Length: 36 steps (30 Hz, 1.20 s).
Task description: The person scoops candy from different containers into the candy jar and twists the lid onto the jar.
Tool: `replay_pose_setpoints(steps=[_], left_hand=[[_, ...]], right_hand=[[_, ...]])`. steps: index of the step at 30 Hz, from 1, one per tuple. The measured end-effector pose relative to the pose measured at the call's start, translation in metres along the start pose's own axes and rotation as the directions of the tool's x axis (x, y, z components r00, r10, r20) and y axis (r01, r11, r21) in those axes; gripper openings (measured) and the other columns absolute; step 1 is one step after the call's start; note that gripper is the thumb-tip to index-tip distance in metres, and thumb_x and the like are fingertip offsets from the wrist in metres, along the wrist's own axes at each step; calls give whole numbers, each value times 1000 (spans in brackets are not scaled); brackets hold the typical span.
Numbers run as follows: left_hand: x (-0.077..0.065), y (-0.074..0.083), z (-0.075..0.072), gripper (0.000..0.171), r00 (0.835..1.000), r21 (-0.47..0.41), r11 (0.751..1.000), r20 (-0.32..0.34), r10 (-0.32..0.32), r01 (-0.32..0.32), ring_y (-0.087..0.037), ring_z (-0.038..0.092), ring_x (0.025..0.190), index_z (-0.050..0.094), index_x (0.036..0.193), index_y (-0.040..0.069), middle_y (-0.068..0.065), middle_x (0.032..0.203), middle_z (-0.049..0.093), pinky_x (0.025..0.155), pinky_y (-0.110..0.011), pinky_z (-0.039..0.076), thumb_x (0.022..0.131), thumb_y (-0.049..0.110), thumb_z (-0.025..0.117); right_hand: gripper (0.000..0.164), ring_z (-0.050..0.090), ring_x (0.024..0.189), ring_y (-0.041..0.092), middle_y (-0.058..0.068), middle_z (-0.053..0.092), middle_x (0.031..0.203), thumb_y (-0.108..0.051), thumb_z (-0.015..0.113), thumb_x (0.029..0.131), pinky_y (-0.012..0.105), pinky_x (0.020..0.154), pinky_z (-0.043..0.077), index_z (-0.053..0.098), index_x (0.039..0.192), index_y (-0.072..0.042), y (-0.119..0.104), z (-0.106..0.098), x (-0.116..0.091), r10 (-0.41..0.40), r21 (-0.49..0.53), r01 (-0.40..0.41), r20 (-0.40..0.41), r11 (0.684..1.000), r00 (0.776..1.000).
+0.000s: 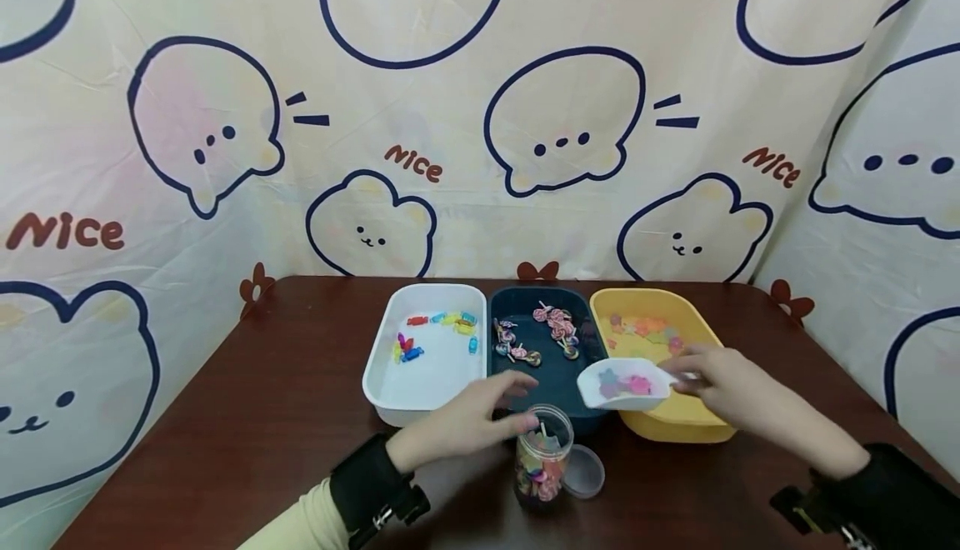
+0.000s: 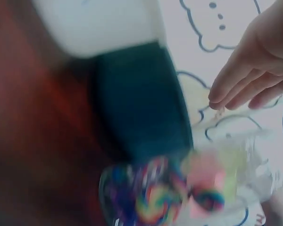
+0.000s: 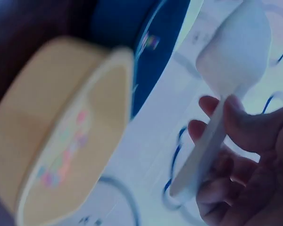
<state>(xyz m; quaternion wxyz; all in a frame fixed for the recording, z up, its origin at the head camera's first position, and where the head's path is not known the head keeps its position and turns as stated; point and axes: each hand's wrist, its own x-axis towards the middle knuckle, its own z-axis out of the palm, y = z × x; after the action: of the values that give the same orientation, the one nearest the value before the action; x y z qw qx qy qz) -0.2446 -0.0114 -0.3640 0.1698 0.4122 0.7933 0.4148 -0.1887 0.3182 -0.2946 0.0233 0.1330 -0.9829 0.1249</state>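
Observation:
My right hand (image 1: pixel 726 379) grips the handle of a white scoop (image 3: pixel 238 52) by thumb and fingers, raised over the dark tray and the yellow tray's near left edge. Pink and bluish candies (image 1: pixel 637 385) lie in the scoop. A clear jar (image 1: pixel 542 471) stands upright on the table, filled with lollipops and colourful sweets. My left hand (image 1: pixel 472 417) is beside the jar, its thumb right at the rim and its other fingers stretched out behind the mouth. In the left wrist view, the jar's side (image 2: pixel 179 193) shows a swirl lollipop; the fingers are loosely bent.
A white tray (image 1: pixel 393 392) holds wrapped candies, a dark blue tray (image 1: pixel 543 383) holds lollipops, and a yellow tray (image 1: pixel 675 425) holds pastel candies. They stand side by side on the brown table (image 1: pixel 247 433). A round clear lid (image 1: pixel 583 473) lies right of the jar.

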Motion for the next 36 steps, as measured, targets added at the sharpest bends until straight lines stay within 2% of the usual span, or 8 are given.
replay_pose_setpoints(steps=[2, 5, 9, 12, 18, 21, 28, 36], left_hand=[[-1, -9, 8, 64, 999, 16, 1000, 33, 15, -15, -18, 59, 132, 45, 151, 10, -8, 150, 56, 107, -34, 52, 103, 51, 55], [3, -19, 18, 66, 999, 45, 998, 31, 32, -33, -8, 62, 121, 47, 150, 15, -1, 144, 61, 100, -25, 54, 99, 55, 60], [4, -15, 21, 61, 999, 55, 998, 7, 42, -43, -8, 63, 114, 52, 147, 13, -3, 138, 66, 97, -25, 55, 99, 49, 64], [4, -16, 21, 62, 999, 83, 995, 5, 49, -49, -7, 64, 113, 52, 148, 13, -3, 137, 66, 96, -25, 56, 99, 49, 64], [-3, 5, 16, 60, 999, 84, 996, -20, 36, -34, -6, 63, 103, 54, 145, 6, -8, 130, 69, 93, -23, 57, 99, 43, 67], [-5, 16, 14, 57, 1000, 80, 997, -19, 17, -15, -8, 64, 105, 54, 145, 4, -11, 132, 68, 95, -26, 58, 99, 36, 68], [-8, 28, 12, 54, 998, 45, 998, -32, -46, 47, -11, 65, 107, 55, 145, 5, -13, 135, 67, 99, -31, 57, 98, 25, 71], [-8, 24, 12, 48, 999, -2, 999, -29, -36, 36, -7, 63, 103, 57, 142, 7, -12, 132, 68, 99, -30, 57, 98, 21, 71]], right_hand=[[22, 53, 80, 18, 6, 67, 91, 2, 70, 91, 28, 65, 44, 77, 112, 3, -17, 6, -5, -28, -34, 26, -43, 999, 999], [30, 53, 84, 20, 1, 63, 88, 5, 77, 84, 30, 71, 52, 79, 111, -6, -42, 11, -10, -100, -165, 74, -152, 983, 983], [48, 55, 92, 25, 5, 67, 94, 12, 86, 68, 39, 79, 57, 81, 108, -14, -64, 11, -14, -228, -387, 113, -266, 915, 937], [56, 53, 88, 23, 9, 69, 99, 10, 92, 61, 34, 73, 54, 81, 109, -17, -71, 9, -14, -352, -499, 169, -299, 850, 887], [55, 48, 80, 24, 14, 66, 99, 5, 96, 54, 31, 65, 47, 80, 104, -12, -75, 2, -6, -590, -635, 289, -331, 717, 737], [58, 45, 80, 23, 15, 66, 104, 3, 98, 52, 29, 64, 44, 79, 105, -12, -76, -2, -2, -631, -667, 312, -305, 676, 713], [61, 46, 83, 24, 16, 67, 108, 1, 98, 52, 31, 68, 47, 77, 108, -12, -77, -3, -1, -630, -670, 321, -283, 669, 723], [43, 42, 77, 16, 2, 60, 83, -3, 95, 65, 26, 64, 41, 81, 102, -18, -69, -1, 2, -480, -562, 308, -184, 767, 858]])
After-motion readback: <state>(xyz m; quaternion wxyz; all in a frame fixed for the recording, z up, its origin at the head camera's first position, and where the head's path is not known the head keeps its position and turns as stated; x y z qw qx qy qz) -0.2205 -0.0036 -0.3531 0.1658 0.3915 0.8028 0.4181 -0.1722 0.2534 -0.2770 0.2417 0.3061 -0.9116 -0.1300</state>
